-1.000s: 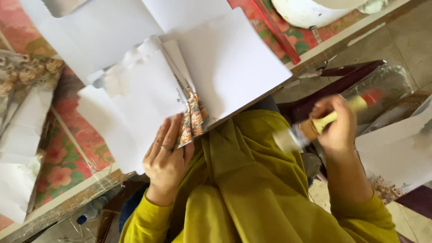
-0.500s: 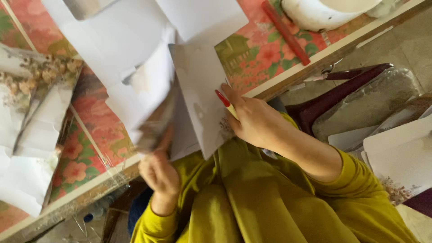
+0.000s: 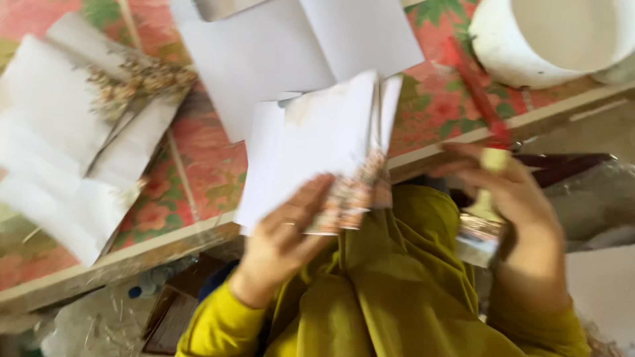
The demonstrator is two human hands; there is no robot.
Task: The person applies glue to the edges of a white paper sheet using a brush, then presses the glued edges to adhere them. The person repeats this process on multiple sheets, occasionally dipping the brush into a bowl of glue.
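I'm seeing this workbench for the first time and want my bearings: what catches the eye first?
In the middle, the left hand holds up a stack of folded white paper pieces with patterned edges. The right hand grips a paintbrush near the table edge. A white bucket stands top right on the floral tablecloth, and more folded paper lies at left.

Mustard-yellow garment worn, long sleeves to wrists. Thin ring noted on left hand. Right hand bare, blurred; no other markings seen.
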